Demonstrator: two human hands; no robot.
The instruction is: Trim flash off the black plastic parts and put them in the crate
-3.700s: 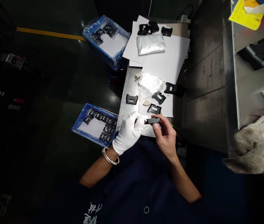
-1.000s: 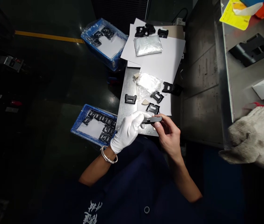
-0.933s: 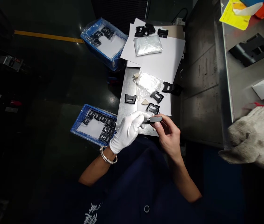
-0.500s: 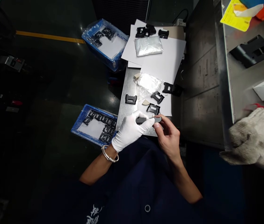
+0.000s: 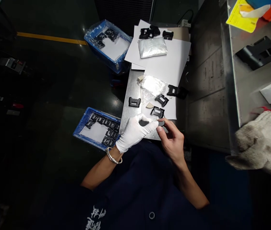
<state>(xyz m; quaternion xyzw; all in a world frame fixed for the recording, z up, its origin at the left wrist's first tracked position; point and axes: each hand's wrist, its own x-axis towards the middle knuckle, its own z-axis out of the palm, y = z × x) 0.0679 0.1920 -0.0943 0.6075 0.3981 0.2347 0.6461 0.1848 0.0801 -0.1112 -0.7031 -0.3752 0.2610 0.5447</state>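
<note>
My left hand (image 5: 132, 131), in a white glove, pinches a dark plastic part (image 5: 161, 123) between thumb and fingers. At that part's right end, the thumb and forefinger of my bare right hand (image 5: 172, 140) close on it. A small pale, shiny sliver shows by the right forefinger; I cannot tell what it is. Just beyond the fingers, a black frame-like plastic piece (image 5: 157, 111) lies on the work table (image 5: 127, 110). A similar black piece (image 5: 134, 102) rests to its left, and another (image 5: 161, 100) lies behind it. A beige wedge-shaped scrap (image 5: 149, 105) sits between them.
Blue plastic-lined bins (image 5: 79, 127) holding black pieces stand left of the table. White paper (image 5: 160, 67) carries a clear plastic bag (image 5: 153, 84), a filled bag (image 5: 152, 47) and more black pieces. On the right, a metal bench (image 5: 248, 86) bears a dirty work glove (image 5: 262, 140).
The dark part between my hands has tilted slightly, and its right end sits a little lower and further left. My right fingers have shifted slightly left. Everything else stays put.
</note>
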